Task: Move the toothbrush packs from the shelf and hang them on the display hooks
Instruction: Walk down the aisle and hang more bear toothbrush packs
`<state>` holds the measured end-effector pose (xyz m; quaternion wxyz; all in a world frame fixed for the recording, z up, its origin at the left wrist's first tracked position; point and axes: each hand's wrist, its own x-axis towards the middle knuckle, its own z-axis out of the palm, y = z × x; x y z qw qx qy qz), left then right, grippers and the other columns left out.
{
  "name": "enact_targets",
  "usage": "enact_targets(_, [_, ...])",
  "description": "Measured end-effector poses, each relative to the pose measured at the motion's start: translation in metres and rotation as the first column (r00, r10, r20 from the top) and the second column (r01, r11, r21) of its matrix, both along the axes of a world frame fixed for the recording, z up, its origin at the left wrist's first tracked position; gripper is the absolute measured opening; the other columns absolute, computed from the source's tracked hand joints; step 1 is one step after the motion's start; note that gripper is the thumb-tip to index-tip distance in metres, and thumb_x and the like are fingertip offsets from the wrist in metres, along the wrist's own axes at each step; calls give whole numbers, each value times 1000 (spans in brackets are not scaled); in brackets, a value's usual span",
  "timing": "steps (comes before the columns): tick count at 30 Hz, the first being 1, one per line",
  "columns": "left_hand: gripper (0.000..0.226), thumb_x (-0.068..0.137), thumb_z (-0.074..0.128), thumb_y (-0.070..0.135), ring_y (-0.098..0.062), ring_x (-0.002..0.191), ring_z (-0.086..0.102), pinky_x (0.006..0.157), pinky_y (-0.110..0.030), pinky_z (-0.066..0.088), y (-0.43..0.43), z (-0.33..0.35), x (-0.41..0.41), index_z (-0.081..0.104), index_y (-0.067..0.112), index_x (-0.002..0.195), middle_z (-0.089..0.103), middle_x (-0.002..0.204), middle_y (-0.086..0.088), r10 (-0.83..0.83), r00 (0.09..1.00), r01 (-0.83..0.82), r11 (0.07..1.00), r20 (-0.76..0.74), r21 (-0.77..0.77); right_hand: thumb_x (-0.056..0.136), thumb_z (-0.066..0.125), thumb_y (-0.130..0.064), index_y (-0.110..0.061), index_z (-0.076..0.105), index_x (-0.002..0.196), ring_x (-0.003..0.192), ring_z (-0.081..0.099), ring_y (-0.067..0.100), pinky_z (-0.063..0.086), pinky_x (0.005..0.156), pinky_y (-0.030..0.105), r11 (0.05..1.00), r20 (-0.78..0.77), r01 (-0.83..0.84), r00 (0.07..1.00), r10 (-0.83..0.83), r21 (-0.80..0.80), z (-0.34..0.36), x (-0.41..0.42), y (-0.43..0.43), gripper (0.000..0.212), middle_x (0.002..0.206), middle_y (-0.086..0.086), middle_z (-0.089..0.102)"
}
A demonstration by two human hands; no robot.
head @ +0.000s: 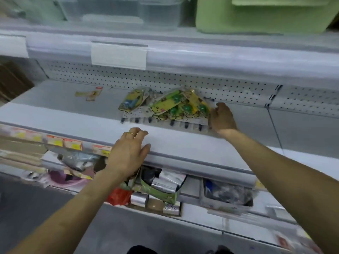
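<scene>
Head view: toothbrush packs (165, 105) lie heaped on the shelf (73, 110) by the pegboard (183, 83). The right hand (222, 117) curls its fingers at the pile's edge, grip unclear. The left hand (131, 151) rests loose-fingered on the shelf lip, probably bracing the reach.

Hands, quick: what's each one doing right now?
Left hand: open, resting on the shelf front, holding nothing.
Right hand: against the toothbrush packs; grip cannot be told.
</scene>
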<state>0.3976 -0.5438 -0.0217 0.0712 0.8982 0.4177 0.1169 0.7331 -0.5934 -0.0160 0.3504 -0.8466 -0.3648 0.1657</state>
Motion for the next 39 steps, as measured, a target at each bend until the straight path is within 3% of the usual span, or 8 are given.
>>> enact_targets(5, [44,105,54,40,-41,122,53,97,-53,51,53,-14,40,55,12,140,58,137,-17,30,1000,-30,998,10,57,113,42,-41,-1,44,146,120,61,41,39,77,34,997,9,-62,998,63,-54,-14,25,42,52,138,25,60])
enact_targets(9, [59,100,44,45,-46,133,47,101,-59,48,85,-19,66,48,12,148,51,147,-21,76,997,-77,995,8,63,108,52,-46,-5,43,151,124,59,37,41,83,33,992,26,-100,994,103,-81,-5,31,56,60,146,22,57])
enact_targets(13, [66,102,39,52,-45,143,38,114,-60,36,116,-15,92,41,14,154,42,158,-21,129,992,-129,991,-1,33,97,70,-52,-9,49,146,103,56,27,51,87,36,987,-63,-117,992,111,-111,7,31,46,69,136,15,59])
enact_targets(18, [65,105,45,52,-45,143,38,113,-59,35,146,-3,115,38,11,155,41,160,-22,115,990,-110,992,-79,59,82,90,-30,-6,60,135,103,62,26,53,93,36,994,-294,-84,954,59,-71,19,27,39,65,112,6,63])
enact_targets(24, [81,104,34,69,-45,150,30,120,-59,25,169,4,123,24,13,162,35,163,-24,89,989,-105,985,-122,-133,73,94,-12,-8,71,100,92,79,32,62,92,53,1000,-546,2,838,15,31,5,31,20,36,99,13,80])
enact_targets(29, [86,92,65,67,-43,143,39,115,-55,33,167,1,118,35,23,159,44,157,-20,156,985,-133,954,66,-268,86,80,2,-4,69,109,84,80,28,65,68,44,988,-650,31,756,77,153,2,19,-5,25,100,14,81])
enact_targets(33, [73,84,87,34,-33,128,55,102,-40,48,160,2,109,53,15,146,56,143,-14,214,916,-79,926,340,-370,83,83,1,-5,71,114,95,79,34,62,86,59,973,-652,107,756,55,206,-3,13,-11,33,106,14,80])
enact_targets(39, [56,83,84,7,-12,97,64,63,-11,49,135,15,85,62,17,134,63,121,-1,329,765,-33,879,554,-476,78,88,-4,-10,73,114,99,77,32,61,94,55,948,-616,177,787,24,263,-4,-7,-15,39,109,8,80])
